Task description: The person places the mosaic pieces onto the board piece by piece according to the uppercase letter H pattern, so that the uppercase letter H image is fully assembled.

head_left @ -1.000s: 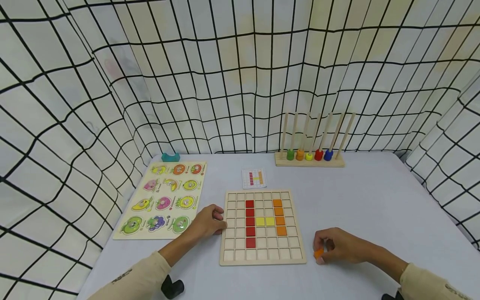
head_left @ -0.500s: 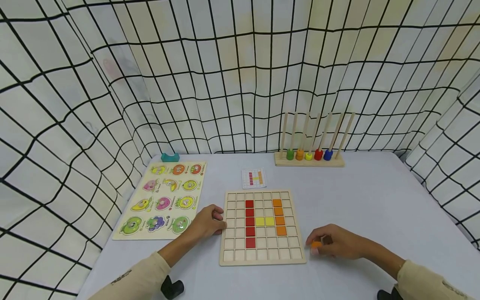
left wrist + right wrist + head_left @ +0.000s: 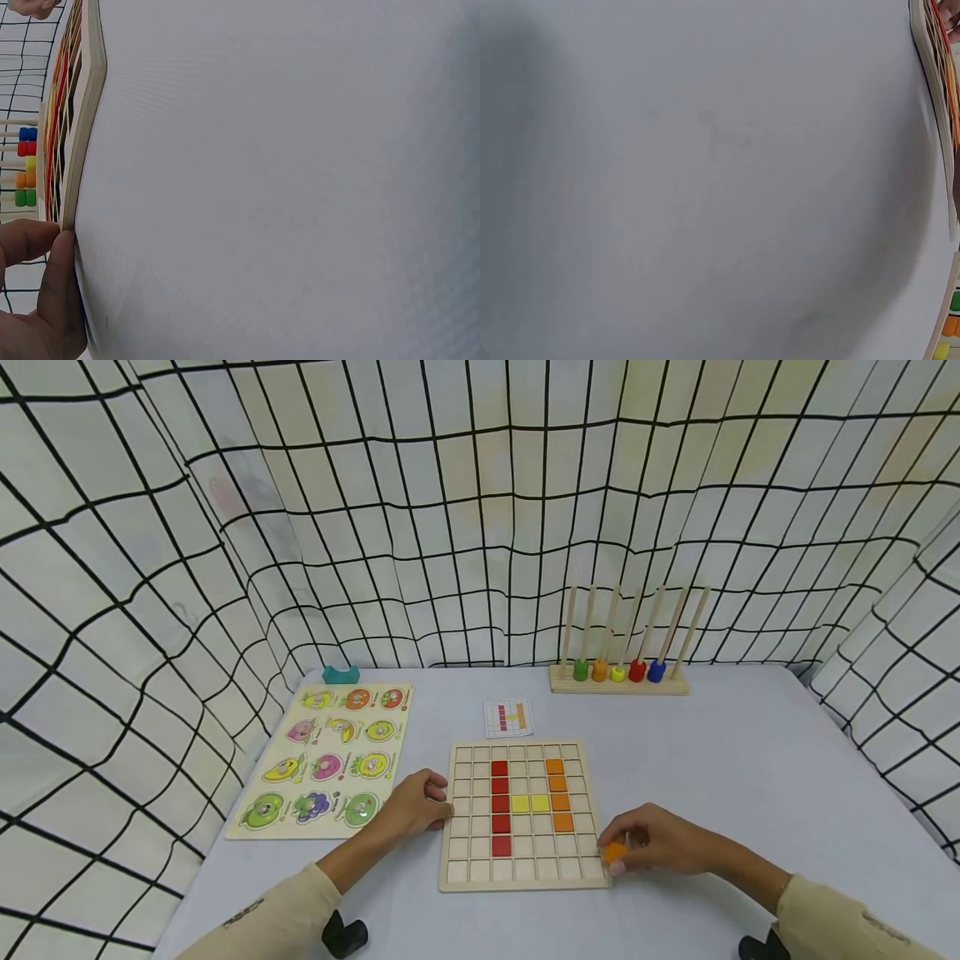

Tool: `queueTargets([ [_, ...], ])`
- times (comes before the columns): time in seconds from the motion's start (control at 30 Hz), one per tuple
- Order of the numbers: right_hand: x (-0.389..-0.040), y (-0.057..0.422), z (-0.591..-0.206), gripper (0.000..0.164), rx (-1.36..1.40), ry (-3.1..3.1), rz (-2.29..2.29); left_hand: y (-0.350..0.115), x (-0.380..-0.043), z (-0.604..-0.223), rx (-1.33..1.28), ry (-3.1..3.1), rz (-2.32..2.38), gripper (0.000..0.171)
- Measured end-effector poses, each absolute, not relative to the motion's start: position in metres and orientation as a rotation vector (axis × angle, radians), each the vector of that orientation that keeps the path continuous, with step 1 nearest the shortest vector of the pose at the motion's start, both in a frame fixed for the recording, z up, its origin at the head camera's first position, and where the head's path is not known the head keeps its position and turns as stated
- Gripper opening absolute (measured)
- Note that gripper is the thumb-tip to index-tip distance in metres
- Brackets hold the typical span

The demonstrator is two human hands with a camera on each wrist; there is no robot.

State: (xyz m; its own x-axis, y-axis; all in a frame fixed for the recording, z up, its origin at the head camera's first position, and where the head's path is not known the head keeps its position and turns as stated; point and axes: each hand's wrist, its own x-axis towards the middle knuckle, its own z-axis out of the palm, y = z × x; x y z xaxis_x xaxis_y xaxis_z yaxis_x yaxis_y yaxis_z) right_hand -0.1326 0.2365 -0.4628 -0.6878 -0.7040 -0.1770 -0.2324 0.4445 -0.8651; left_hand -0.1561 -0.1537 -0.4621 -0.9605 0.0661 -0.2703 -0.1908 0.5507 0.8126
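Observation:
A square wooden grid board [image 3: 472, 867] lies in the middle of the table, with a red column, two yellow tiles and an orange column set in its cells. At its left edge my left hand [image 3: 415, 804] pinches the rim between thumb and finger; the left wrist view shows the fingertips [image 3: 64, 238] on that edge. My right hand [image 3: 667, 841] is at the lower right edge of the board, pinching an orange tile [image 3: 614, 852] between thumb and fingers. In the right wrist view that tile is not visible.
Behind the board lies a small pattern card [image 3: 508, 717]. A fruit puzzle board [image 3: 322, 777] is at the left, with a teal object [image 3: 341, 675] behind it. A pegged bead stand [image 3: 619, 687] stands at the back right. Black netting [image 3: 480, 527] encloses the table.
My right hand has moved left and slightly away from me with the orange tile, from the bare tablecloth to the board's right edge. The left hand has stayed put.

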Motion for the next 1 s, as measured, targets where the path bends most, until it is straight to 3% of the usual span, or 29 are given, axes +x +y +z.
queueTargets([
  [0.53,-0.133,0.219,-0.455,0.037,-0.775,2.084,-1.247,-0.154,-0.156,-0.461,-0.109,2.508,1.361,0.039],
  [1.0,-0.137,0.202,-0.466,0.031,-0.618,2.137,-1.378,-0.153,-0.155,-0.46,-0.102,2.511,1.36,0.039],
])
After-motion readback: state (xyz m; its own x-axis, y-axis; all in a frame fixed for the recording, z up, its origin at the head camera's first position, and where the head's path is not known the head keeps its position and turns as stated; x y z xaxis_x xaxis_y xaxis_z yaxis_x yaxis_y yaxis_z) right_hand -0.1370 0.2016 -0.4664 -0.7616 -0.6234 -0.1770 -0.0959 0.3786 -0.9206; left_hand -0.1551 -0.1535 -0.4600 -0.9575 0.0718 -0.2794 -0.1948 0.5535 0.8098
